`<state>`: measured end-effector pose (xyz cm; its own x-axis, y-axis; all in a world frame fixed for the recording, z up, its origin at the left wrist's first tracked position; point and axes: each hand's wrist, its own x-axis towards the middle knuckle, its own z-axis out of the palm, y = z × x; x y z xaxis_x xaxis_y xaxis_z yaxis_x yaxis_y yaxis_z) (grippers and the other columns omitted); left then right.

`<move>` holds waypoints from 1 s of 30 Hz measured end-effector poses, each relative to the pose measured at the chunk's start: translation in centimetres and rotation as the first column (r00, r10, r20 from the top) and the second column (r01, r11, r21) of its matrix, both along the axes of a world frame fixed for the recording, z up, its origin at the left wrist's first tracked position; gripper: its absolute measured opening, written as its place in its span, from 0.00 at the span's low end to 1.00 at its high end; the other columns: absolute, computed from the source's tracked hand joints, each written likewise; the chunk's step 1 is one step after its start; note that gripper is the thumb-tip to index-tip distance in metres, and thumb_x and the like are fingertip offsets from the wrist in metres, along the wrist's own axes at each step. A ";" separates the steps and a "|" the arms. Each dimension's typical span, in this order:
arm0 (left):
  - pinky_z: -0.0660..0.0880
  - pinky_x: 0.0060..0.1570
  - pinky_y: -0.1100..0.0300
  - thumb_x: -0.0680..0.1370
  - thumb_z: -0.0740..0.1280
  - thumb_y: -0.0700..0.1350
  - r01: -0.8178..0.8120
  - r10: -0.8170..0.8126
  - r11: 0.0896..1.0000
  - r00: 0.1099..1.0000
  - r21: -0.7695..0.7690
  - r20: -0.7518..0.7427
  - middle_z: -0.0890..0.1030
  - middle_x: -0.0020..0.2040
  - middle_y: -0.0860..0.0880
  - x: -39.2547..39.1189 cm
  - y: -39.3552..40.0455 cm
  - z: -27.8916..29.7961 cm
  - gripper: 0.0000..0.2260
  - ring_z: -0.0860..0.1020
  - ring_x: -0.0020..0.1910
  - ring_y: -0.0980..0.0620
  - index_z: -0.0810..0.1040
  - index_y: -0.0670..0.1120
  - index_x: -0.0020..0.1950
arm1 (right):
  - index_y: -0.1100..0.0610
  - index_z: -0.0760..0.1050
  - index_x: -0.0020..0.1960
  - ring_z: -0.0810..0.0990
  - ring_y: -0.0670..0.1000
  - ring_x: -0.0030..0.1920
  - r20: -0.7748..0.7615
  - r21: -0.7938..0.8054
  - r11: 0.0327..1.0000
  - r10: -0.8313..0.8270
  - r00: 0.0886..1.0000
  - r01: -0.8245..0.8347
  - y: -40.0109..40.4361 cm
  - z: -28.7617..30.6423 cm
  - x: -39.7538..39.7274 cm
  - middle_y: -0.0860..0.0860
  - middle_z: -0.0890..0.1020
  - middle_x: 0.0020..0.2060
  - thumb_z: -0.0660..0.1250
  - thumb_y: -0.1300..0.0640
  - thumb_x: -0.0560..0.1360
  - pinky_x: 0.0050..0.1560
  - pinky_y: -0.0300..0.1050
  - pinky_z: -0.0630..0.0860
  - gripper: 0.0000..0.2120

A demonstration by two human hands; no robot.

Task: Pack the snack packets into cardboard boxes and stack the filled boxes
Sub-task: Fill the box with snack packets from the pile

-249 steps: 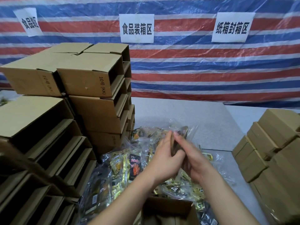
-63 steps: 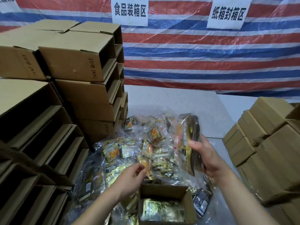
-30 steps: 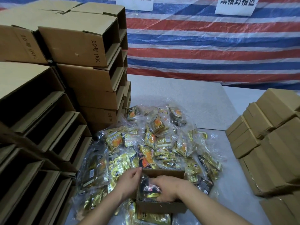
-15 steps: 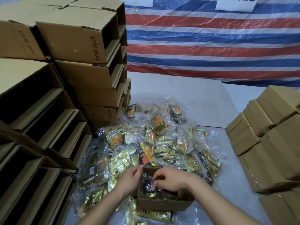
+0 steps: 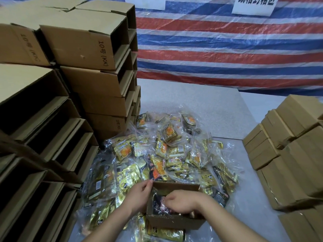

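Note:
A small open cardboard box (image 5: 173, 221) sits on the table in front of me, with a dark snack packet (image 5: 158, 203) lying inside it. My left hand (image 5: 138, 195) holds the box's left wall at its far corner, fingers curled over the rim. My right hand (image 5: 181, 201) reaches into the box and its curled fingers pinch the dark packet. Behind the box a heap of gold and orange snack packets (image 5: 167, 154) in clear bags spreads over the table.
Tall stacks of empty open boxes (image 5: 83, 49) fill the left side. Closed brown boxes (image 5: 290, 154) are stacked on the right. A grey table (image 5: 192, 100) runs back to a red, white and blue striped tarp (image 5: 218, 46) with white signs.
My right hand brought a packet from the heap down into the box, and my left hand went to the box's left wall. In the last half second both hands barely moved.

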<state>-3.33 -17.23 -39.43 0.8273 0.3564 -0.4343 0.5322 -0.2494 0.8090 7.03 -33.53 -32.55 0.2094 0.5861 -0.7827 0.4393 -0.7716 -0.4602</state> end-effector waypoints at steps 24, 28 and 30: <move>0.72 0.34 0.64 0.83 0.56 0.58 0.013 -0.011 0.999 0.999 0.048 -0.038 0.83 0.39 0.49 0.5 -0.2 0.4 0.14 0.80 0.34 0.58 0.81 0.59 0.52 | 0.52 0.74 0.62 0.79 0.52 0.54 0.647 0.172 0.979 -0.029 0.762 -0.109 -0.2 3.2 2.2 0.49 0.79 0.54 0.67 0.51 0.76 0.57 0.51 0.79 0.15; 0.71 0.31 0.63 0.84 0.56 0.56 -0.015 0.015 1.000 0.999 0.002 -0.041 0.77 0.29 0.53 0.4 -0.4 0.9 0.13 0.76 0.28 0.58 0.81 0.58 0.53 | 0.50 0.75 0.60 0.81 0.53 0.48 0.578 -0.012 0.993 0.101 0.809 -0.116 -0.6 1.2 2.2 0.50 0.80 0.48 0.66 0.56 0.77 0.51 0.51 0.81 0.12; 0.71 0.32 0.61 0.84 0.56 0.56 -0.021 0.020 1.000 0.999 -0.003 -0.049 0.78 0.32 0.54 0.4 -0.6 1.4 0.14 0.77 0.31 0.56 0.81 0.57 0.52 | 0.50 0.74 0.62 0.81 0.53 0.49 0.570 0.003 0.994 0.090 0.817 -0.111 -0.9 0.8 2.2 0.51 0.81 0.48 0.64 0.58 0.78 0.51 0.52 0.81 0.13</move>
<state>-2.91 -17.80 -38.06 0.7973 0.3714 -0.4757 0.5765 -0.2352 0.7825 9.27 -34.41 -31.73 0.5491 0.6523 -0.5225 0.7048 -0.6974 -0.1299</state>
